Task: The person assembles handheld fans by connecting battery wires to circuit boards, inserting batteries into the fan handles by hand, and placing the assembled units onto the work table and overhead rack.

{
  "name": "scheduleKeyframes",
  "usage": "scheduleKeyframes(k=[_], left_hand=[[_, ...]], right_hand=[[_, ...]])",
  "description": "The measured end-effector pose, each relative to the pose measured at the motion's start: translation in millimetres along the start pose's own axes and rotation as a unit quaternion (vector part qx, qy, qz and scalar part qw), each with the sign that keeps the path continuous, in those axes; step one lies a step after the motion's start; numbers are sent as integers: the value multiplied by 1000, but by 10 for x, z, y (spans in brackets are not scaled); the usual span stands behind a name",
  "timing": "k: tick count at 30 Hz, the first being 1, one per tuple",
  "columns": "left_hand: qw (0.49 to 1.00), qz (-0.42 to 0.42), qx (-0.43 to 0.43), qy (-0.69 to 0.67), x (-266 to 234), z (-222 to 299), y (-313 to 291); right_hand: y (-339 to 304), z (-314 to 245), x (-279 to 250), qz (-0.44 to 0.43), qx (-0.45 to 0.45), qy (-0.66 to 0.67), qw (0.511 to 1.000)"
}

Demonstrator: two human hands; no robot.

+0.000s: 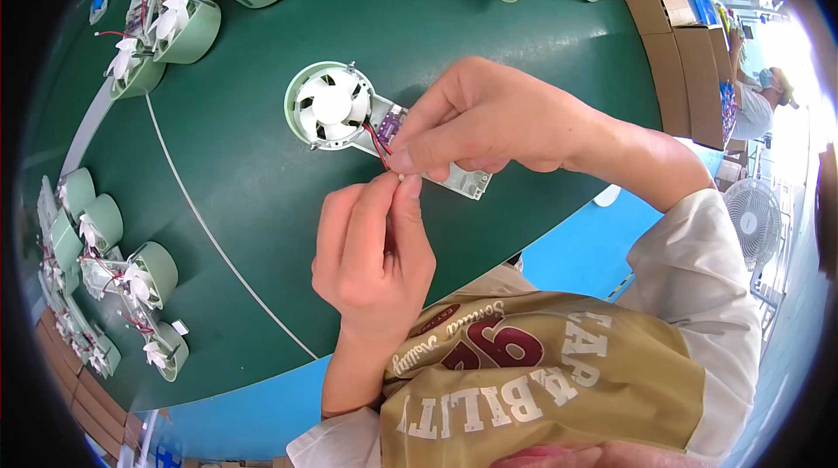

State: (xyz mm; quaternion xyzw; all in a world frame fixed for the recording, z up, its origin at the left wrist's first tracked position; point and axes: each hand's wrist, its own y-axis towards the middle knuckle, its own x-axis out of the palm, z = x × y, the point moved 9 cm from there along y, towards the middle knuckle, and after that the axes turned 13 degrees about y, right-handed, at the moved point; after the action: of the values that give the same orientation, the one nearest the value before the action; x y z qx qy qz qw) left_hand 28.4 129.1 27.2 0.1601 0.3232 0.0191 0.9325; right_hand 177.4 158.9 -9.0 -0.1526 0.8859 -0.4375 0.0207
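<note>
Head view: one fan unit [334, 106], lying on the green table [253, 206] just beyond the left hand [371, 250] and left of the right hand [489, 123]; its red and black wires [377, 143] run to the fingertips. Left hand: thumb and forefinger pinched together on a tiny pale piece [401, 176], probably a wire end or plug, other fingers curled. Right hand: thumb and forefinger nearly closed at the same spot; its exact hold is hidden. Risks, as judged: a hard pull could strain the wires at the fan; the tiny piece could slip from the pinch, being small and barely covered; the unit could swivel, as neither hand appears to grip its body. Containers: round pale-green housing [289, 101], holding a white fan [332, 105]; pale elongated casing [476, 183], partly under the right hand, with a purple circuit board [389, 124] at its near-fan end. Left of the left hand: further green housings [157, 276] with white blades. Ahead and left: more of the same kind [188, 36]. Beyond the right hand: cardboard boxes [672, 75], contents unclear.
</note>
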Motion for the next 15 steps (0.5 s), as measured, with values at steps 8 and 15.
scheduleKeyframes(k=[8, 15], left_hand=[[992, -36, 43, 113, -7, 42, -59], [980, -183, -76, -29, 283, -72, -324]], right_hand=[[25, -10, -114, 52, 8, -33, 998], [22, -79, -170, 77, -54, -57, 994]])
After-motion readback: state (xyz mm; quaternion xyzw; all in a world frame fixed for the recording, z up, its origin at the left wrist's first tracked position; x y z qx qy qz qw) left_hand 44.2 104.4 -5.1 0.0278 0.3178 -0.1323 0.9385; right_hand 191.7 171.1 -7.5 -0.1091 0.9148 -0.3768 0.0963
